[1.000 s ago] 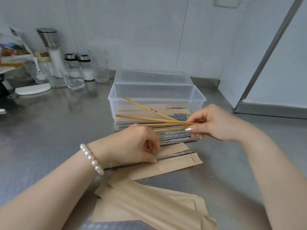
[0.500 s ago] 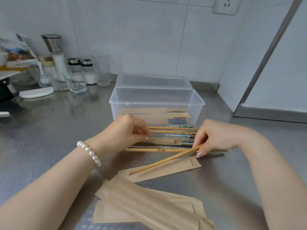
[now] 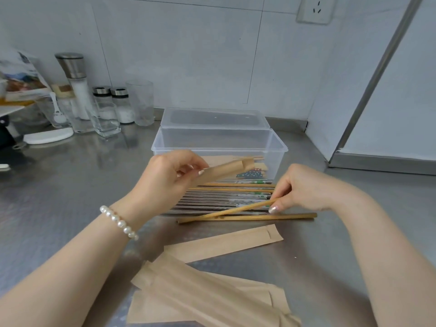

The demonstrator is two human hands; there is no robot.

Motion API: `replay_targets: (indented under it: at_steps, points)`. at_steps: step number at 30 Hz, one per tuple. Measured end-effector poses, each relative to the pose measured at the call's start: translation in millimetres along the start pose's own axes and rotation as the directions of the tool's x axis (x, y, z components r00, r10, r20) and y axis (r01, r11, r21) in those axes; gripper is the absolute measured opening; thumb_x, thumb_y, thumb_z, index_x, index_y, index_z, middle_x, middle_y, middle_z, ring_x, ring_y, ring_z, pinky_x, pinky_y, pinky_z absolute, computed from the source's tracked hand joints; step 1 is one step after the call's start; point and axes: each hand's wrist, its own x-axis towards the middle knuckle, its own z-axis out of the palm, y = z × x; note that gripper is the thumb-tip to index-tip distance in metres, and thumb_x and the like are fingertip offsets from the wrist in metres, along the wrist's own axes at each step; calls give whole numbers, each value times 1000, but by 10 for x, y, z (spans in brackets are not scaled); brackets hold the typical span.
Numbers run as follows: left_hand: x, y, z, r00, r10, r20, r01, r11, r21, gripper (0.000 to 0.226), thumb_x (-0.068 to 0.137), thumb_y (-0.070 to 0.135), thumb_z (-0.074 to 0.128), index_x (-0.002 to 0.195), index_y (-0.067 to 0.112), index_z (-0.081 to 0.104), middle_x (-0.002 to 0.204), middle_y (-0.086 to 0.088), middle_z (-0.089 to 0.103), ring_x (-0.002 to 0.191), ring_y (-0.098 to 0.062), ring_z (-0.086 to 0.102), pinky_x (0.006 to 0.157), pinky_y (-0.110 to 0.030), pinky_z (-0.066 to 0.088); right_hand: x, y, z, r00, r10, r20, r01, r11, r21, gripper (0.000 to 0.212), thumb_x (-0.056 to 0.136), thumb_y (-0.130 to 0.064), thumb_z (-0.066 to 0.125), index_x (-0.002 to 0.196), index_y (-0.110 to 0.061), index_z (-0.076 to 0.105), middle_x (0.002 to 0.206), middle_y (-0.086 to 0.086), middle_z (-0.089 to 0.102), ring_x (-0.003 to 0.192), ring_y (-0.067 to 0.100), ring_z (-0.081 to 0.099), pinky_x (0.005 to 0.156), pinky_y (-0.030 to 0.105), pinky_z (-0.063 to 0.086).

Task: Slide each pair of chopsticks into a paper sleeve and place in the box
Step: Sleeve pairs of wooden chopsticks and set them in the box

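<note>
Left hand (image 3: 165, 175) pinches a paper sleeve (image 3: 224, 171) at 12 o'clock; right hand (image 3: 304, 187) fingers grip a bamboo chopstick (image 3: 236, 210) toward 3 o'clock.

Shakers (image 3: 121, 105), glasses (image 3: 140, 102), wall socket (image 3: 315, 9)

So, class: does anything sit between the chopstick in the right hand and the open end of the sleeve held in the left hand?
Nothing visible does. The sleeve, pinched by the left hand, hangs above the chopstick pile with its open end pointing right. The chopstick in the right hand lies lower, only air between them.
</note>
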Motion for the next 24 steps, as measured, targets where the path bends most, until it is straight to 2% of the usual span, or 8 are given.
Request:
replay_targets:
  at_steps: [5, 7, 9, 12, 15, 18, 20, 24]
  points:
    - [39, -55, -32, 986, -64, -153, 60, 998, -29, 31, 84, -8, 48, 86, 23, 51, 66, 8, 60, 51, -4, 53, 50, -11, 37, -53, 111, -178, 986, -68, -155, 95, 980, 173, 12, 68, -9, 80, 67, -19, 74, 69, 7, 70, 63, 12, 56, 67, 30, 47]
    - [41, -62, -23, 988, -73, -139, 71, 997, -20, 31, 83, -10, 47, 88, 20, 51, 66, 9, 55, 46, -3, 46, 49, -9, 33, -55, 132, -201, 971, -98, -217, 143, 969, 201, 16, 66, -5, 80, 60, -15, 69, 59, 6, 65, 57, 10, 52, 61, 28, 43]
    - [34, -66, 17, 996, -77, -55, 77, 997, 0, 33, 82, -9, 48, 90, 22, 53, 72, 12, 54, 48, -4, 44, 51, -9, 34, -28, 133, -173, 960, -94, -263, 153, 964, 216, 17, 65, -9, 81, 58, -14, 66, 45, -6, 51, 46, 5, 42, 54, 25, 36]
    - [23, -69, 87, 995, -69, 69, 67, 997, 36, 30, 85, -4, 52, 92, 24, 58, 72, 18, 53, 52, -1, 45, 53, -8, 34, 29, 94, -78, 964, -97, -247, 157, 959, 236, 15, 69, -26, 79, 66, -16, 69, 41, -12, 41, 44, 4, 34, 55, 25, 29]
    - [6, -42, 118, 987, -60, 151, 52, 997, 57, 26, 85, -3, 53, 95, 18, 65, 60, 28, 53, 53, 3, 45, 53, -6, 33, 55, -4, 9, 965, -136, -226, 198, 939, 280, 35, 68, -50, 67, 79, -17, 72, 53, -13, 45, 51, 1, 37, 53, 19, 29]
    - [-9, 11, 139, 981, -8, 192, 2, 999, 34, 25, 85, -3, 54, 91, 19, 64, 67, 39, 53, 57, 2, 45, 56, -7, 34, 76, -66, 45, 968, -95, -232, 178, 912, 368, 22, 82, -36, 64, 89, -16, 72, 61, -14, 52, 57, -1, 45, 52, 8, 33]
    - [-19, 27, 157, 980, 13, 200, -16, 1000, 11, 23, 84, -4, 55, 91, 17, 65, 69, 41, 52, 60, 4, 47, 57, -6, 34, 74, -87, 58, 982, -82, -169, 144, 907, 397, 8, 84, -25, 66, 82, -19, 70, 52, -20, 56, 51, -8, 50, 49, 4, 34]
    - [-10, 24, 174, 979, 13, 203, -16, 1000, 14, 16, 82, 20, 66, 98, 21, 64, 74, 27, 56, 63, 4, 48, 58, -6, 33, 71, -87, 61, 994, -27, -103, 75, 868, 491, 14, 84, -17, 66, 70, -15, 65, 44, -15, 48, 40, -1, 39, 42, 11, 30]
